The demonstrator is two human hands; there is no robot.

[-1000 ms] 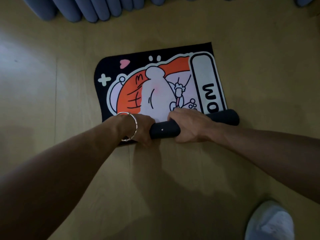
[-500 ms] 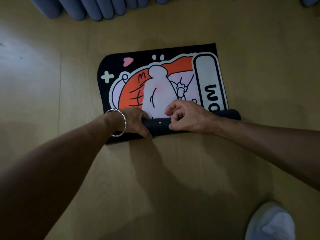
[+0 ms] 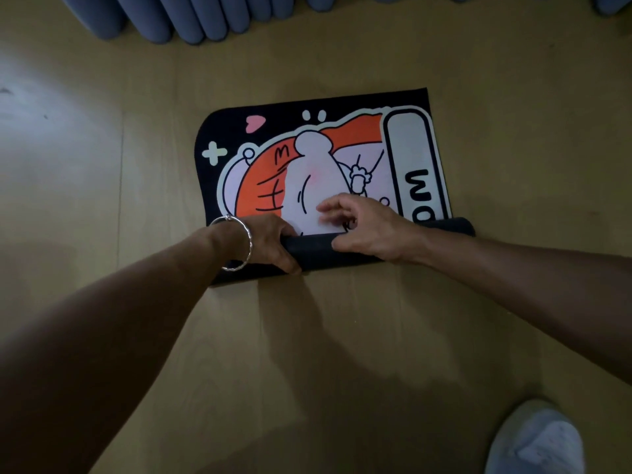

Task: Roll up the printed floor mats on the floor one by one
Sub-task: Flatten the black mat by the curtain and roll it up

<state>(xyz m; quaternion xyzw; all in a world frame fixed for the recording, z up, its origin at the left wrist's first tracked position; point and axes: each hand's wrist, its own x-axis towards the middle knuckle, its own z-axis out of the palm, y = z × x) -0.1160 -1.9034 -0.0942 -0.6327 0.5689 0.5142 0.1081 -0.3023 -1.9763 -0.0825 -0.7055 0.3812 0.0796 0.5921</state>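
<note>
A printed floor mat [image 3: 307, 159] lies on the wooden floor, black-edged with an orange and white cartoon and a white label strip. Its near end is curled into a dark roll [image 3: 314, 248]. My left hand [image 3: 270, 244], with a silver bangle on the wrist, grips the roll's left part, thumb underneath. My right hand [image 3: 366, 230] rests on top of the roll right of the middle, its fingers spread forward over the flat print. The roll's right tip [image 3: 455, 225] sticks out past my right wrist.
Folds of a blue-grey curtain [image 3: 191, 18] hang along the far edge of the wooden floor [image 3: 342, 336]. My white shoe [image 3: 537, 443] stands at the near right. Bare floor surrounds the mat on all sides.
The roll has moved forward over the print, covering more of the mat. My right hand went from a closed grip to spread fingers reaching ahead of the roll.
</note>
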